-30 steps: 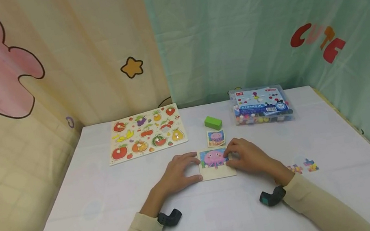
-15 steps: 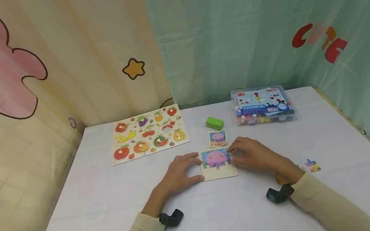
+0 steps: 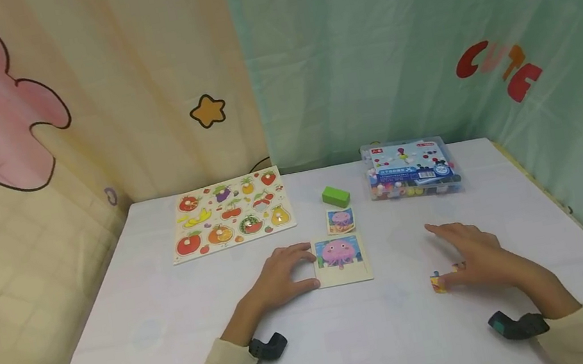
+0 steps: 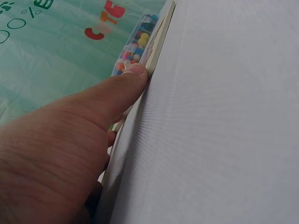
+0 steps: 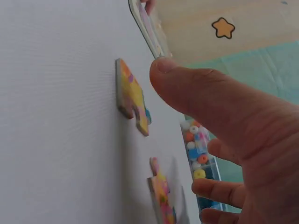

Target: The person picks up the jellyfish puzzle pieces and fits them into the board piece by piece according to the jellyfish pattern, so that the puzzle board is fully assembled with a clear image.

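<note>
A small wooden jigsaw board point(image 3: 344, 274) lies at mid-table, its upper part showing a pink octopus picture. My left hand point(image 3: 279, 278) rests beside it, thumb and fingers touching its left edge. In the left wrist view the left thumb point(image 4: 124, 86) presses against the board's edge. Over on the right, my right hand point(image 3: 480, 256) hovers with spread fingers and holds nothing. Close to its thumb lies a yellow puzzle piece point(image 3: 437, 283); another colourful puzzle piece point(image 5: 162, 196) is partly under the hand. Just behind the board is an octopus picture card point(image 3: 341, 221).
A green block point(image 3: 336, 197) sits behind the card. At the back left lies a fruit peg puzzle point(image 3: 230, 215). A clear plastic box point(image 3: 412, 168) of coloured beads stands at the back right, near the curtain.
My right hand has left the board's right edge and moved right and nearer, over the loose puzzle pieces. My left hand stays at the board's left edge.
</note>
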The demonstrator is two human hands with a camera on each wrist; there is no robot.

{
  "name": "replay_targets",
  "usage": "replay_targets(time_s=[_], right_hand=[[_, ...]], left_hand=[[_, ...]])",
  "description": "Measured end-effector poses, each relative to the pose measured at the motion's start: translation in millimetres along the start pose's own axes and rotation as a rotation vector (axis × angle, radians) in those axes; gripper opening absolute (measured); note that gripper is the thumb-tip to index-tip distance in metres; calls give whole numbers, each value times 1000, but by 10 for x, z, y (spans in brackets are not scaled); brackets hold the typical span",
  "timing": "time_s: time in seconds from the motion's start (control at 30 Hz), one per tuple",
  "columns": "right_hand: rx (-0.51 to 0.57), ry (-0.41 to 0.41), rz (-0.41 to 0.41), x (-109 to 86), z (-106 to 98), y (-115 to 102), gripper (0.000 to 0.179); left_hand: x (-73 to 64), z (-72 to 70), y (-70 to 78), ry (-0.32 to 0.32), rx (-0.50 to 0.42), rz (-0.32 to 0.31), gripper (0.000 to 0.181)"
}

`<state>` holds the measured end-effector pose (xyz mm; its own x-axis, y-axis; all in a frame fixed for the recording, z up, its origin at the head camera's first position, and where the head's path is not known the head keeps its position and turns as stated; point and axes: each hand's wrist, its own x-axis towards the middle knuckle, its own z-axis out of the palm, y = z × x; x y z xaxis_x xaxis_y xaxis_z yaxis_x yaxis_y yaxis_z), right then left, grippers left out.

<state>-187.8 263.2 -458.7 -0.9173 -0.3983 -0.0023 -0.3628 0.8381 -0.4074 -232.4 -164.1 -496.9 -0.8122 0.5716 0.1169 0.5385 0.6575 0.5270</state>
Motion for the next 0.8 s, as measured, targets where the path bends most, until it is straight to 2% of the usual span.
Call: replay_targets(time_s=[0.07, 0.2, 0.27, 0.4, 0.6, 0.8], right_hand=[[25, 21, -9, -90, 26, 50, 80], [66, 83, -52, -158, 91, 110, 46], [86, 110, -64, -165, 118, 119, 38], [124, 145, -89, -178, 161, 129, 32], [124, 211, -145, -173, 213, 153, 26], [129, 206, -137, -186, 220, 157, 30]], left_hand=[[-1, -5, 3, 0, -1, -5, 45], [6, -3, 0, 5, 1, -4, 45], [10, 1, -3, -1, 7, -8, 45], [8, 6, -3, -12, 4, -17, 45], [-4, -3, 8, -8, -6, -21, 44], [-19, -15, 32, -8, -20, -31, 44]])
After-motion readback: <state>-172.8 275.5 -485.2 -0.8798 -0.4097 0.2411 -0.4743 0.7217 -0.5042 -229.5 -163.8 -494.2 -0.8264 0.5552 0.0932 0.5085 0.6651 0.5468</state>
